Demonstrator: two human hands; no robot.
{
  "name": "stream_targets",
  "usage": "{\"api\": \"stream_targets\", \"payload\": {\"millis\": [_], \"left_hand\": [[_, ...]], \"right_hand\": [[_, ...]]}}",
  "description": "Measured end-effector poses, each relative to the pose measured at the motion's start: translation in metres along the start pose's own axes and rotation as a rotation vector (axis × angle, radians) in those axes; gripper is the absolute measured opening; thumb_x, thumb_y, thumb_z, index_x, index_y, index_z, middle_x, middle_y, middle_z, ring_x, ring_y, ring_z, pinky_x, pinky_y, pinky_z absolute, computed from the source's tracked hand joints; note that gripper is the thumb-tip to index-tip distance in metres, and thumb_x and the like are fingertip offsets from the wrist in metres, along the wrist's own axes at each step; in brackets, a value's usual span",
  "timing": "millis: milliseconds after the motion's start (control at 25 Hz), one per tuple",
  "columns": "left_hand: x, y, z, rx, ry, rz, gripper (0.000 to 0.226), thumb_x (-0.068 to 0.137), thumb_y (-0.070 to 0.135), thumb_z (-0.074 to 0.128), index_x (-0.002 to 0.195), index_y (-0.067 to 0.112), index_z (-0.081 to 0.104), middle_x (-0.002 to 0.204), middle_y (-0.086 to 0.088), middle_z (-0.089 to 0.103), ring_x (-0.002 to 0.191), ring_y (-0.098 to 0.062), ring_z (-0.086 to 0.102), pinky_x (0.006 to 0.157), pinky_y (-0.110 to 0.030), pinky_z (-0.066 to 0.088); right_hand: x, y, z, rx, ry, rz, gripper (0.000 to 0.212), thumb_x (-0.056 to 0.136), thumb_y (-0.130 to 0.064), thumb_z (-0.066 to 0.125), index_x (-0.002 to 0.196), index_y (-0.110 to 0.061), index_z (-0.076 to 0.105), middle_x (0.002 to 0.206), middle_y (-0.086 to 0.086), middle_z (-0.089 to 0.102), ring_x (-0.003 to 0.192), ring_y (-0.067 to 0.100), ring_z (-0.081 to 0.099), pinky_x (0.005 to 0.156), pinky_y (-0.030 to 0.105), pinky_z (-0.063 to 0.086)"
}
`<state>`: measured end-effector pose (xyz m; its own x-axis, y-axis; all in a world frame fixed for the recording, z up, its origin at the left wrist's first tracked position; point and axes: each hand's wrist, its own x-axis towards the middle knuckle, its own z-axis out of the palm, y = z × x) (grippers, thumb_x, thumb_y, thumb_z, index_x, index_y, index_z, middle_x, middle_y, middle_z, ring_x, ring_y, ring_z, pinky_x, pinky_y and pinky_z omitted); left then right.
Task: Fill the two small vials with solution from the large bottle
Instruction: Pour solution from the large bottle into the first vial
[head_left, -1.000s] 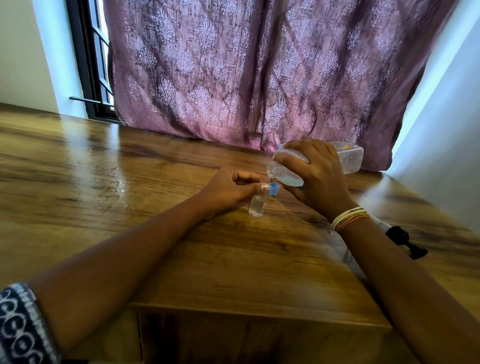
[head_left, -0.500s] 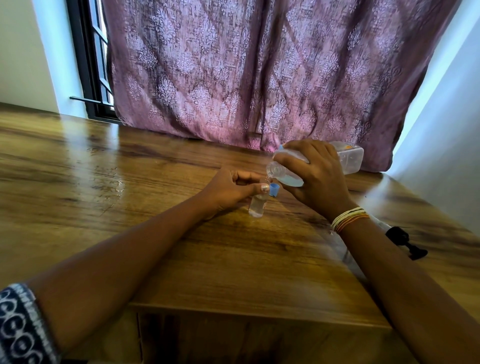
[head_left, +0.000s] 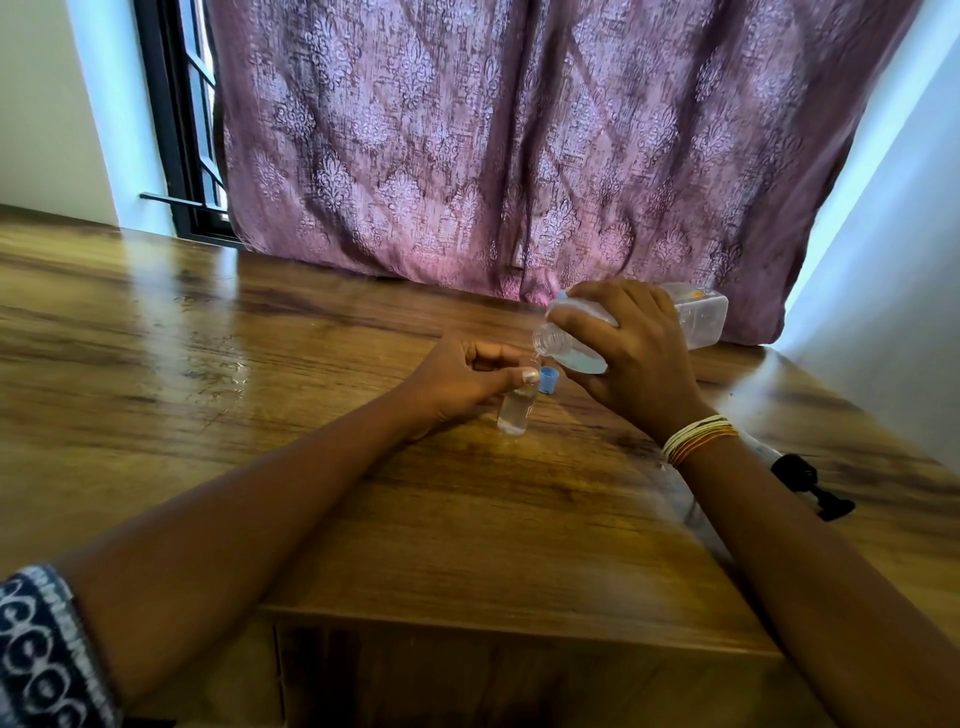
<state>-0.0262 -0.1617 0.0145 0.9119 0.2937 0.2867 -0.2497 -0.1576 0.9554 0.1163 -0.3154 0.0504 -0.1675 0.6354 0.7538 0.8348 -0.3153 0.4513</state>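
The left hand pinched a small vial near its top, thumb on the near side & the other fingers curled round the far side. The vial stood up on the wood table, about in the middle, w/ clear liquid inside. A little blue cap sat just right of the vial's top, next to the thumb tip; couldn't tell if it hung from the vial or lay on the table.

The right hand gripped the large bottle, fingers wrapped over the top of it & thumb under. The bottle was tipped on its side, its open mouth pointing left & down, right above the vial's mouth. Some pale blue liquid lay in the low part of the bottle. Its flat bottom end stuck out to the right past the hand.

Thin bangles, white & orange, were on the right wrist. A patterned sleeve showed at the near left corner. A small black thing lay on the table at the right, just past the right arm; couldn't tell what it was. A pink curtain hung at the far side of the table, w/ a dark window frame to its left.
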Motion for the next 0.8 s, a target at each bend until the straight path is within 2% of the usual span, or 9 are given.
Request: {"api": "stream_targets", "payload": {"millis": [200,680,800], "left_hand": [[-0.0004,0.0014,0.0000,0.016,0.005,-0.007,0.028,0.085,0.007,0.066,0.112,-0.001,0.065,0.090,-0.003,0.072,0.071,-0.004,0.071,0.054,-0.013,0.051],[-0.0009,0.0030,-0.0009,0.053,0.000,0.013,0.027,0.083,0.007,0.068,0.110,0.002,0.067,0.099,-0.002,0.072,0.079,-0.006,0.072,0.062,-0.018,0.056],[-0.0009,0.0019,-0.0009,0.046,-0.005,0.022,0.028,0.084,0.007,0.067,0.111,0.000,0.066,0.100,-0.005,0.072,0.078,-0.007,0.072,0.059,-0.017,0.054]], "right_hand": [[0.0008,0.0004,-0.0006,0.001,0.009,-0.002,0.027,0.086,-0.036,0.070,0.108,-0.020,0.067,0.114,0.009,0.064,0.104,0.029,0.056,0.083,0.040,0.040],[0.0007,-0.0010,-0.0003,0.028,0.004,-0.009,0.026,0.087,-0.037,0.068,0.108,-0.020,0.066,0.114,0.008,0.064,0.104,0.028,0.056,0.084,0.040,0.040],[0.0004,-0.0005,0.0001,0.045,-0.003,0.002,0.028,0.087,-0.039,0.067,0.108,-0.020,0.067,0.113,0.009,0.064,0.104,0.028,0.056,0.084,0.040,0.040]]}}
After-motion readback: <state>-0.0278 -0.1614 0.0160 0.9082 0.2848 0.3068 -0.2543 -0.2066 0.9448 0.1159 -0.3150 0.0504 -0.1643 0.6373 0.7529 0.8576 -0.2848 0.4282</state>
